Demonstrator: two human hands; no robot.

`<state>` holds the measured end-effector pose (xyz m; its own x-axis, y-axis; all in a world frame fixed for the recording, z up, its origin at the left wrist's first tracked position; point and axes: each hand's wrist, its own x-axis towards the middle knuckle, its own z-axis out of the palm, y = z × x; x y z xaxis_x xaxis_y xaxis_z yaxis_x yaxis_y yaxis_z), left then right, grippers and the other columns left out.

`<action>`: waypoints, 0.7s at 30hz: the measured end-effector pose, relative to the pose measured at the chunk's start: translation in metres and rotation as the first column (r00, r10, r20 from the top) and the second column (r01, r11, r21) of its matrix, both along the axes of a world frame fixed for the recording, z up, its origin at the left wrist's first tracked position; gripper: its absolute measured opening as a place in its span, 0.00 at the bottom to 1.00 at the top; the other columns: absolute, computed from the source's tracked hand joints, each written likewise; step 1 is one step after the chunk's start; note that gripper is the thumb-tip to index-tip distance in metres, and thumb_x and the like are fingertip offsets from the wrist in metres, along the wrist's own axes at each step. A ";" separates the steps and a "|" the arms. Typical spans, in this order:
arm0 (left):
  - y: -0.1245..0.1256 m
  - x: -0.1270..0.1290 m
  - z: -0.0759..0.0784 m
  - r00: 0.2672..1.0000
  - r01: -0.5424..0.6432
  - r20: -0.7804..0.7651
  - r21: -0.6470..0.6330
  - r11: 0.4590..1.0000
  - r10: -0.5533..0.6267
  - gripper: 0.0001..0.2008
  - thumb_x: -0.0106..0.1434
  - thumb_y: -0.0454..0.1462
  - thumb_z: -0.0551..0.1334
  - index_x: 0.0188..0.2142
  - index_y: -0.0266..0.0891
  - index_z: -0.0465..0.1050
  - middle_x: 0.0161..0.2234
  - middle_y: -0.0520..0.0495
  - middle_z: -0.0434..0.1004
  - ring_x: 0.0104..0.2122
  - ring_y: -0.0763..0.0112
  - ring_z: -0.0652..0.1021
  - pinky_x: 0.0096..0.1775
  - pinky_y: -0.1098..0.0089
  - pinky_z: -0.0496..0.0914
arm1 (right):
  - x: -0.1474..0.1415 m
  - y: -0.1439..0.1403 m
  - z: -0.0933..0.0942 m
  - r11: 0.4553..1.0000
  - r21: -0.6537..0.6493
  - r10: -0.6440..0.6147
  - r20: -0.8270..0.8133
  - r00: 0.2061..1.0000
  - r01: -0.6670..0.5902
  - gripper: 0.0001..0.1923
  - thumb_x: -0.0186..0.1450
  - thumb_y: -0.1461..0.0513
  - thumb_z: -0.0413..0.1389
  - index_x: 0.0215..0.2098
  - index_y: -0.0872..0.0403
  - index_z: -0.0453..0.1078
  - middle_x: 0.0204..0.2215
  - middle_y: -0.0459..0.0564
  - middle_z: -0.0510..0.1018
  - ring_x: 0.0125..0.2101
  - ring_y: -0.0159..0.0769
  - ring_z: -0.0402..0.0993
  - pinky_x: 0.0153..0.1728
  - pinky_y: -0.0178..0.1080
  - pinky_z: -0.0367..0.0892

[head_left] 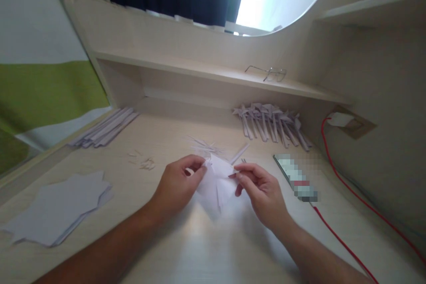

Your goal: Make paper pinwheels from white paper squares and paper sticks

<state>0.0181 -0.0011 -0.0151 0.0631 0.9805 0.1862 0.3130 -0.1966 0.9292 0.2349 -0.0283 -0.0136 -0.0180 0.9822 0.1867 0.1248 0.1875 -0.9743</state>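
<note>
My left hand (pixel 181 182) pinches the upper left edge of a folded white paper (pixel 218 179) between thumb and fingertips, above the desk. The paper has creased flaps that meet near its middle, and its lower part is blurred. At its right edge my right hand (pixel 261 188) is closed on a thin dark pointed tool (pixel 233 175), whose tip lies against the paper. Most of that tool is hidden by the fingers, so its kind is unclear. Just beyond the hands lie thin white paper strips (pixel 204 145) and a rolled paper stick (pixel 240 153).
Paper pinwheels (pixel 271 120) on sticks lie at the back right. Paper sticks (pixel 106 128) lie back left, small pale pieces (pixel 147 163) nearer, and cut sheets (pixel 60 208) front left. A phone (pixel 296 179) with a red cable (pixel 342 242) lies right. Glasses (pixel 274 73) rest on the shelf (pixel 199 69).
</note>
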 end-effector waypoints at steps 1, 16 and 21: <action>-0.002 0.000 0.001 1.000 -0.015 -0.017 0.046 0.999 0.015 0.06 0.62 0.38 0.65 0.38 0.43 0.82 0.37 0.50 0.83 0.35 0.66 0.79 0.37 0.68 0.70 | 0.000 -0.001 0.000 1.000 0.002 0.004 0.018 1.000 -0.004 0.09 0.67 0.58 0.60 0.43 0.53 0.75 0.32 0.49 0.83 0.25 0.33 0.76 0.29 0.38 0.71; -0.012 -0.004 0.019 0.945 0.310 -0.175 0.211 0.927 -0.277 0.10 0.65 0.31 0.64 0.38 0.46 0.83 0.30 0.52 0.79 0.33 0.71 0.77 0.36 0.69 0.68 | 0.000 -0.018 0.011 0.923 0.348 -0.001 0.425 0.905 -0.162 0.10 0.65 0.68 0.59 0.43 0.53 0.78 0.34 0.48 0.84 0.33 0.34 0.79 0.37 0.36 0.72; -0.012 -0.006 0.018 0.928 0.337 -0.262 0.278 0.900 -0.266 0.11 0.66 0.30 0.64 0.39 0.47 0.83 0.32 0.53 0.82 0.35 0.69 0.76 0.38 0.67 0.68 | 0.000 -0.017 0.010 0.900 0.385 0.006 0.460 0.888 -0.205 0.11 0.64 0.70 0.59 0.42 0.53 0.78 0.33 0.47 0.83 0.33 0.33 0.79 0.38 0.37 0.71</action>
<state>0.0122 -0.0126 0.0029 0.4189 0.8009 0.4278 0.3746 -0.5817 0.7220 0.2352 -0.0453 -0.0036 -0.2945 0.8020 0.5196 0.4732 0.5948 -0.6499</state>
